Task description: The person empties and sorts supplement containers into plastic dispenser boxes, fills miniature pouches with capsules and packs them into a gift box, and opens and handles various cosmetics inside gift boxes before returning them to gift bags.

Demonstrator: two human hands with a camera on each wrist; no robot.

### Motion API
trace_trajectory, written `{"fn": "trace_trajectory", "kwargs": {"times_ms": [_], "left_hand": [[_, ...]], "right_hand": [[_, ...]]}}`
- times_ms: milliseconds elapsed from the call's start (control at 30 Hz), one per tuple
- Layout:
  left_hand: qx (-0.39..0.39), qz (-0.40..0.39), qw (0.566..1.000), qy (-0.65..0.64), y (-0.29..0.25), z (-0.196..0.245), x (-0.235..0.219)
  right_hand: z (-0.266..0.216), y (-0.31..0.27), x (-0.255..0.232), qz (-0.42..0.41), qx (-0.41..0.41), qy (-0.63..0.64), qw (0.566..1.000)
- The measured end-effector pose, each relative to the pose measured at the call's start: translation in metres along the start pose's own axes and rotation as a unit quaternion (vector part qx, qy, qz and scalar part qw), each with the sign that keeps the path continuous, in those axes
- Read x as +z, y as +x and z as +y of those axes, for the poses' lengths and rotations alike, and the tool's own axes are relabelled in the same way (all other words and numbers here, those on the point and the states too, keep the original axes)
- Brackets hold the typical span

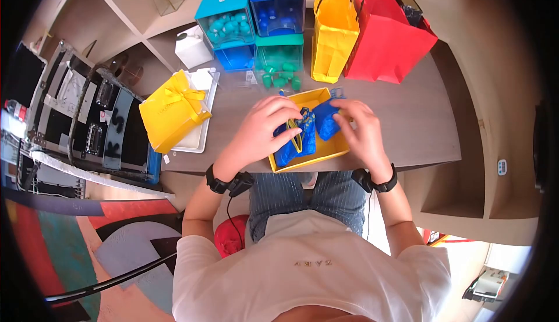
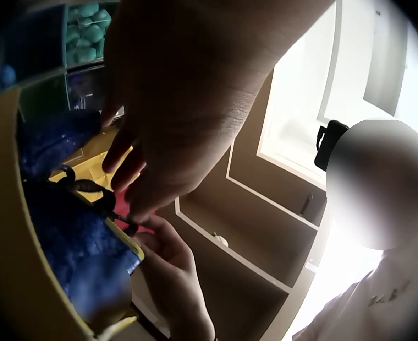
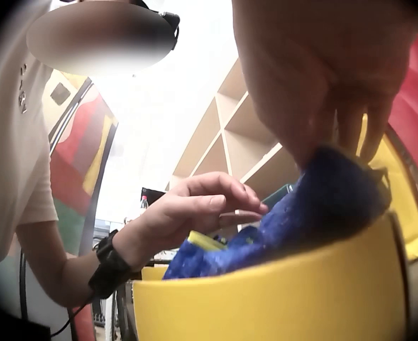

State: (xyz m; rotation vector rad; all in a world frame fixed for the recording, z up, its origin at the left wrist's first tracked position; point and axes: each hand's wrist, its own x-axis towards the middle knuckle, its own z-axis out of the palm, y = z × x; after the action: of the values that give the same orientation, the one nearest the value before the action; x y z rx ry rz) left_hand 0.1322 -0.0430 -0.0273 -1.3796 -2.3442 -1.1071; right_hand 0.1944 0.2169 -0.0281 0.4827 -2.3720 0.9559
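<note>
A yellow box (image 1: 342, 146) stands at the table's front edge, holding blue cloth-like bundles. My right hand (image 1: 364, 128) pinches the top of a blue bundle (image 1: 326, 119) at the box's right side; the right wrist view shows this bundle (image 3: 337, 195) raised at the rim. Over the left half of the box, my left hand (image 1: 269, 125) has its thumb and fingers bent and apart, close to another blue bundle (image 1: 286, 154) with yellow edging. A dark strap (image 2: 88, 186) runs toward its fingertips in the left wrist view. Whether those fingers grip the strap, I cannot tell.
Left of the box, a yellow lid with a ribbon bow (image 1: 174, 112) leans on a white tray (image 1: 201, 141). Clear-fronted boxes (image 1: 226, 2) with teal, blue and green pieces stand behind. A yellow paper bag (image 1: 333, 36) and a red bag (image 1: 387, 45) stand back right.
</note>
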Motion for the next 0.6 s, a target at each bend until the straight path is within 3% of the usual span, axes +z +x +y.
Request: {"fn": "trace_trajectory", "kwargs": {"times_ms": [33,100,133,167,233,267,300,367,467,500,533,567,600], "left_hand": [[0.001,0.004,1.0,0.003,-0.001,0.004,0.001],[-0.125,0.089,0.958,-0.242,0.002,0.012,0.005],[-0.154,0.067,0.931,-0.324,0.002,0.008,0.011],[-0.152,0.068,0.932,-0.322,0.006,0.009,0.015],[-0.189,0.105,0.81,-0.545,0.017,0.018,0.026],[-0.17,0.097,0.758,-0.622,0.02,0.017,0.033],[-0.17,0.095,0.759,-0.621,0.025,0.02,0.038],[-0.12,0.161,0.62,-0.758,0.034,0.027,0.047],[-0.095,0.243,0.654,-0.71,0.043,0.027,0.054],[-0.101,0.288,0.675,-0.672,0.046,0.03,0.051],[-0.112,0.304,0.651,-0.687,0.047,0.031,0.047],[-0.113,0.304,0.652,-0.686,0.049,0.033,0.044],[-0.125,0.31,0.668,-0.665,0.052,0.033,0.042]], "right_hand": [[-0.005,0.004,-0.007,0.034,0.045,0.014,0.998],[-0.018,0.017,-0.021,0.052,0.051,0.014,0.997],[-0.024,0.025,-0.025,0.084,0.003,-0.017,0.996],[-0.028,0.031,-0.027,0.117,-0.044,-0.047,0.991],[-0.037,0.041,-0.024,0.12,-0.051,-0.051,0.99],[-0.044,0.048,-0.02,0.136,-0.085,-0.047,0.986],[-0.051,0.054,-0.015,0.152,-0.118,-0.043,0.98],[-0.061,0.057,-0.001,0.139,-0.074,0.03,0.987],[-0.067,0.056,0.022,0.118,-0.004,0.137,0.984],[-0.067,0.056,0.029,0.126,0.049,0.256,0.957],[-0.065,0.056,0.037,0.131,0.1,0.37,0.914],[-0.058,0.057,0.046,0.132,0.1,0.372,0.913],[-0.054,0.063,0.053,0.201,0.145,0.436,0.865]]}}
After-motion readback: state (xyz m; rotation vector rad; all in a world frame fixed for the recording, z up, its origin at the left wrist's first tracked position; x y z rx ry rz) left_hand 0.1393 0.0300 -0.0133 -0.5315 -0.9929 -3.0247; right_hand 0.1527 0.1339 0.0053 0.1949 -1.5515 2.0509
